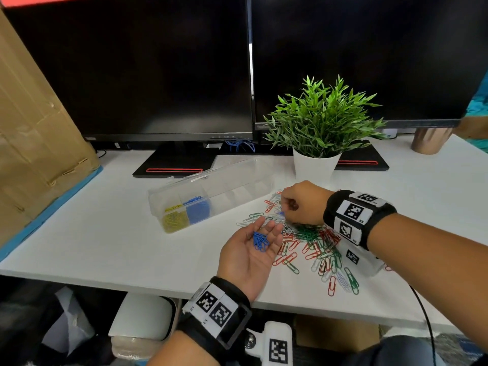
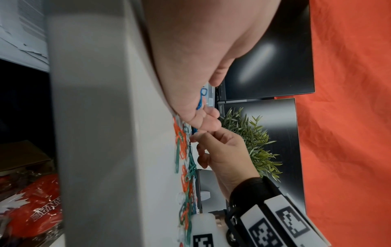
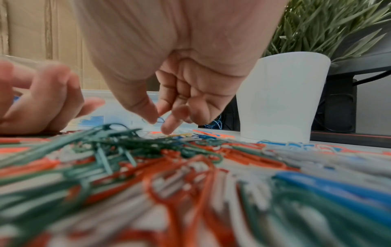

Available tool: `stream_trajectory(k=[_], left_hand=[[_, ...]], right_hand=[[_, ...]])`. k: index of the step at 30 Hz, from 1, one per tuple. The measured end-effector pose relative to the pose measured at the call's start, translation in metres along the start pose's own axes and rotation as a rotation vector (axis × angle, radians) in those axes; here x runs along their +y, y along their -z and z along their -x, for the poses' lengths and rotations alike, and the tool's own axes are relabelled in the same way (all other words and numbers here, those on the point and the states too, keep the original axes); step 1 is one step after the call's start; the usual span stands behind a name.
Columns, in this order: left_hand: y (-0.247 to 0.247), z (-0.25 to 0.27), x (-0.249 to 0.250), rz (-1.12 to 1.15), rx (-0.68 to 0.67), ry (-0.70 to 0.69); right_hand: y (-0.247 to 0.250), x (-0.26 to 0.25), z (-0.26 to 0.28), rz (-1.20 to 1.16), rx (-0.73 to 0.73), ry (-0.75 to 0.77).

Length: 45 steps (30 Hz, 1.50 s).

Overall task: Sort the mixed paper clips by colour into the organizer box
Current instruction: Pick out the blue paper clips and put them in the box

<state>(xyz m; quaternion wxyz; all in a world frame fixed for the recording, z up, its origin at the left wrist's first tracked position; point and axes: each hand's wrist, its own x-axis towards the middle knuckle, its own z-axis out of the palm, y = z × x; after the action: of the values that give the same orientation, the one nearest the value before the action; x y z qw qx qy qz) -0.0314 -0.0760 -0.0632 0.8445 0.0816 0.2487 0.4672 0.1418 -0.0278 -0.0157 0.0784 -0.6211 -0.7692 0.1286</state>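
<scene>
Blue clip pinched by right hand over pile; lifted clear advised, dropped onto blue bunch cupped in open left hand

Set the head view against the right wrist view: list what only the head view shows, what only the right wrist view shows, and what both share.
Only the head view: the organizer box with yellow clips and blue clips in neighbouring compartments, the blue clips in the palm of the open left hand, and the two monitors.

Only the right wrist view: the right hand's thumb and finger pinching a thin blue clip just above the pile.

Both: the mixed clip pile on the white desk, both hands, and the white plant pot.
</scene>
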Motion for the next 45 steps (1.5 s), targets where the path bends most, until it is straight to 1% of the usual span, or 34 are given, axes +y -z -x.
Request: stream_trajectory(k=[2, 6, 9, 12, 14, 17, 19, 21, 23, 25, 27, 29, 33, 39, 42, 45], left_hand=[[0.001, 0.0, 0.0, 0.001, -0.012, -0.002], [0.004, 0.001, 0.0, 0.033, -0.032, 0.0], [0.005, 0.001, 0.001, 0.047, -0.031, 0.011], [0.004, 0.0, 0.001, 0.037, -0.022, 0.016], [0.004, -0.001, 0.002, 0.028, -0.018, 0.015], [0.003, -0.001, 0.002, 0.029, -0.019, 0.02], [0.002, 0.0, 0.003, 0.047, -0.009, 0.024], [0.002, 0.0, 0.002, 0.056, 0.002, 0.016], [0.002, -0.001, 0.002, 0.049, 0.006, 0.005], [0.003, -0.002, 0.002, 0.048, 0.007, 0.003], [0.003, -0.002, 0.002, 0.044, 0.003, -0.002], [0.003, -0.002, 0.002, 0.039, -0.003, -0.006], [0.002, -0.002, 0.002, 0.032, -0.001, -0.007], [0.002, -0.001, 0.002, 0.039, -0.007, -0.009], [0.003, -0.001, 0.002, 0.049, -0.013, -0.006], [0.003, -0.001, 0.002, 0.049, -0.023, -0.003]], right_hand=[[0.001, 0.0, 0.0, -0.045, 0.012, -0.007], [0.003, 0.0, 0.001, -0.039, 0.022, 0.013], [0.006, 0.002, 0.002, -0.068, 0.078, 0.016], [0.013, 0.0, 0.003, -0.163, 0.113, 0.029], [0.018, -0.009, 0.004, -0.256, 0.061, 0.062], [0.024, -0.024, 0.002, -0.309, -0.095, 0.129], [0.028, -0.026, -0.001, -0.246, -0.129, 0.132], [0.033, -0.021, -0.006, -0.076, -0.104, 0.1], [0.035, -0.013, -0.01, 0.091, -0.101, 0.028], [0.032, -0.005, -0.012, 0.169, -0.131, -0.03], [0.027, 0.0, -0.014, 0.209, -0.155, -0.04], [0.021, 0.003, -0.016, 0.228, -0.177, -0.052], [0.008, 0.009, -0.02, 0.226, -0.133, -0.094], [0.003, 0.019, -0.023, 0.085, -0.172, -0.186], [0.002, 0.018, -0.02, 0.08, -0.196, -0.201], [0.003, 0.017, -0.015, 0.087, -0.182, -0.181]])
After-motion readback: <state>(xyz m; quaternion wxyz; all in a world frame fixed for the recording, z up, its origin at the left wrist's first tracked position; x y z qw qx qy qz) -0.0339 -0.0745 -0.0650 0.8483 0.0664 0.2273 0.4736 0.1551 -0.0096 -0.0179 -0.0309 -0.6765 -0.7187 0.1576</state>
